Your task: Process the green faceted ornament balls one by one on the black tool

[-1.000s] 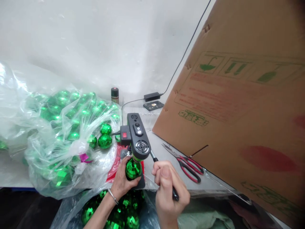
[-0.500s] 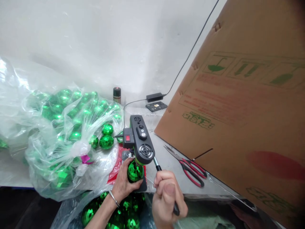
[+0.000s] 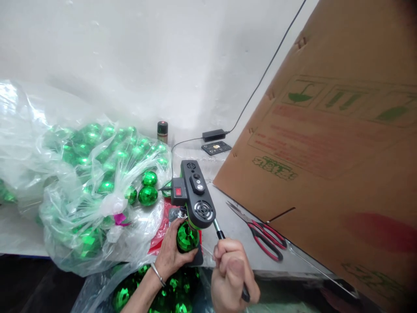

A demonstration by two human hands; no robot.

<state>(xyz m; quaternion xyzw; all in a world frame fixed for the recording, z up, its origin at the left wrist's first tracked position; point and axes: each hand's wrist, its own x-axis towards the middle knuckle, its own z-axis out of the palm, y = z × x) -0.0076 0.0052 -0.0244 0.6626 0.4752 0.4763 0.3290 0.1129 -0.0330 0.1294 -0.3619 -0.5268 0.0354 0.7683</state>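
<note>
My left hand [image 3: 171,251] is wrapped round a shiny green faceted ball [image 3: 188,237], thumb at its lower right and fingers along its left side. The ball sits under the front end of a black machine [image 3: 197,194] with round vents and a red switch. My right hand [image 3: 232,271] is closed round the black grip of a metal lever [image 3: 219,229] that runs out from the machine's right side. Just where the ball meets the machine is hidden by the machine's head. Red plastic [image 3: 159,241] lies beneath, beside my left hand.
A clear plastic bag [image 3: 107,204] full of green balls fills the left, with loose green balls [image 3: 148,195] beside it. More balls [image 3: 163,300] lie below the table edge. Red-handled scissors [image 3: 265,237], a power adapter [image 3: 214,134] and a large carton [image 3: 312,174] stand right.
The whole view has shifted slightly, so everything appears a little further right and down. Both hands keep the same hold on the ball and the lever.
</note>
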